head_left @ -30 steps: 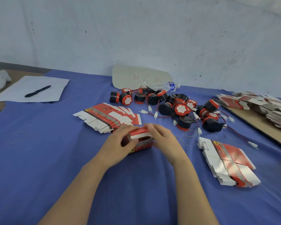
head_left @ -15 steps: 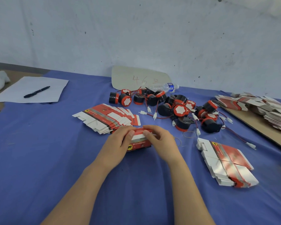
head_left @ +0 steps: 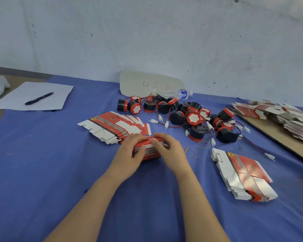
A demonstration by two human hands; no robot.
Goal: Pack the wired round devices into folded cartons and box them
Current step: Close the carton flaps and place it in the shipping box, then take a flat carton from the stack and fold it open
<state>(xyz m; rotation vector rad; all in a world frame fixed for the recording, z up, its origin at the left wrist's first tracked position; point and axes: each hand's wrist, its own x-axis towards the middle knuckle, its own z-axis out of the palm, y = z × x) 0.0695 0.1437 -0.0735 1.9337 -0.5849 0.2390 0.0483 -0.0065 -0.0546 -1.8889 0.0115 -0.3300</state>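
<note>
tabletop point(head_left: 42, 163): matt blue cloth. flat cartons point(head_left: 247, 177) at 3 o'clock: glossy printed card. round devices point(head_left: 194, 117): smooth black/red plastic.

You face a wide table covered with a blue cloth point(head_left: 42, 172). Behind the table rises a pale whitewashed wall point(head_left: 147, 32), scuffed and flecked with dark specks. At the table's far left corner, bare brown tabletop point(head_left: 21, 79) shows beneath a grey strip point(head_left: 24, 71) along the wall's foot. The light is soft and even.

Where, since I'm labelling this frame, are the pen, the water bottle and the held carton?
pen point(head_left: 39, 98), head view, mid barrel
water bottle point(head_left: 179, 93), head view, clear body
carton point(head_left: 151, 154), head view, red front face
</note>
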